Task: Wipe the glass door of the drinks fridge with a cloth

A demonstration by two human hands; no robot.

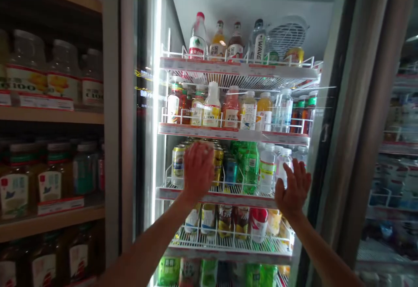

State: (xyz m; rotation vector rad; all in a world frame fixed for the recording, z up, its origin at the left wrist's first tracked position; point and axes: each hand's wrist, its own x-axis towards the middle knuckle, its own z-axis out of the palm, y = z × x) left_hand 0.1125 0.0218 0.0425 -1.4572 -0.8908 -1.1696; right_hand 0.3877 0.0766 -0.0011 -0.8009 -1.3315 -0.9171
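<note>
My left hand [198, 169] is raised in front of the third shelf, before the gold cans [218, 165]. It is blurred, and its fingers bend away from me, so their tips are hidden. A pale can with a gold top [178, 165] stands just left of it. Farther right, my right hand [293, 187] is held up with fingers spread and nothing in its grasp. Behind its fingertips is a clear bottle with a white cap [284, 163]. Between the two hands, a green bottle [250, 167] stands on the same shelf.
The lit cooler has white wire shelves with price-strip edges [233, 133]. Bottles such as a red-capped one [197, 38] line the upper shelves; cans [225, 221] fill the lower ones. A metal door frame [355, 117] borders the right. Wooden shelves [52, 113] with bottles stand left.
</note>
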